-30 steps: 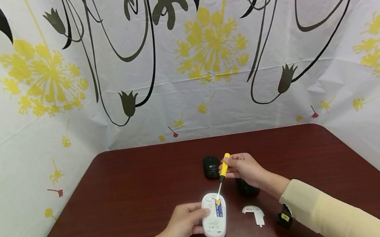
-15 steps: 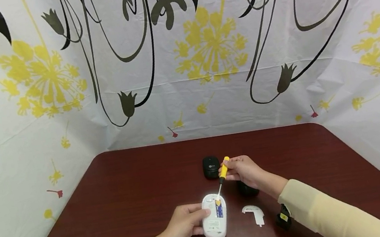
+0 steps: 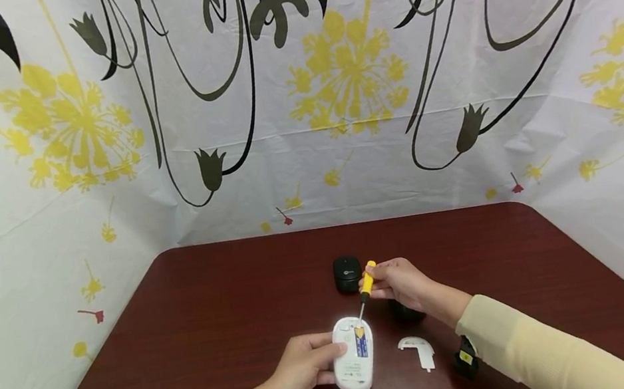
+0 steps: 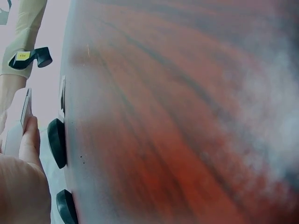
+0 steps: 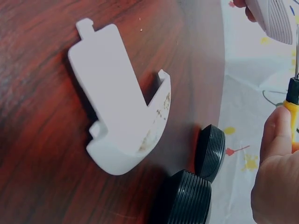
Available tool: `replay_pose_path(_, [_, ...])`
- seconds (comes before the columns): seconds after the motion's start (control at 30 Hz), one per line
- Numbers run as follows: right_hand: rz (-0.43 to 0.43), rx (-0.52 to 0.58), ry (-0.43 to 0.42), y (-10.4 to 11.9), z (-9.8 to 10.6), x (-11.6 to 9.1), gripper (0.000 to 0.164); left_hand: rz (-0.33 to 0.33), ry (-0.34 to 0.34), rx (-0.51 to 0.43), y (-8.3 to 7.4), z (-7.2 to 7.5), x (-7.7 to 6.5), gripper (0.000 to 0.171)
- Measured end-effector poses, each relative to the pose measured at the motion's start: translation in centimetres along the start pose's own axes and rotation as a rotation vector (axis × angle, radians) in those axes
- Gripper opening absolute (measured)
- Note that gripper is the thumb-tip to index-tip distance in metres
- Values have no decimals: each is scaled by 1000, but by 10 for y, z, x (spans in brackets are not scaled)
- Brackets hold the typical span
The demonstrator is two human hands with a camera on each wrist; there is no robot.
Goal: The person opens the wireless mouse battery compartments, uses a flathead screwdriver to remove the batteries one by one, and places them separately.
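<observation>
My left hand grips a white computer mouse by its left side, thumb on its underside, above the table. The mouse's underside faces up, and a blue and yellow battery lies in its open compartment. In my right hand is a screwdriver with a yellow handle, pinched between thumb and fingers. Its metal shaft slants down to the upper end of the battery compartment; whether the tip touches the battery cannot be told. The right wrist view shows the screwdriver's black collar beyond the thumb.
A white battery cover lies on the dark red table, right of the mouse. One black mouse sits behind the screwdriver. Another black mouse is partly hidden under my right forearm. Patterned cloth hangs behind the table.
My right hand and the screwdriver have dropped slightly, toward the white mouse. The left hand keeps its hold with hardly any movement.
</observation>
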State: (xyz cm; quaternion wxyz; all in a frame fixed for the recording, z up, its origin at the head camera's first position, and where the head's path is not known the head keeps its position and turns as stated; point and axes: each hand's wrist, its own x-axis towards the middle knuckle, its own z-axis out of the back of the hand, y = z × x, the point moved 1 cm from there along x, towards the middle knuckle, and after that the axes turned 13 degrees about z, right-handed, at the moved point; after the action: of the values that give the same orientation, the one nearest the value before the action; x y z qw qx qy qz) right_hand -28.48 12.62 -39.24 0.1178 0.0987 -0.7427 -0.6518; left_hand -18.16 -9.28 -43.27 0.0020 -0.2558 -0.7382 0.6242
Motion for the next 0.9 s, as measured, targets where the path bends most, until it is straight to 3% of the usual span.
replay_pose_path(0.63, [-117, 83, -63, -3, 1, 0, 37, 15, 25, -18, -4, -3, -1, 37])
replay_pose_path(0.9, [-85, 133, -35, -1, 7, -1, 42, 25, 20, -16, -7, -4, 0, 38])
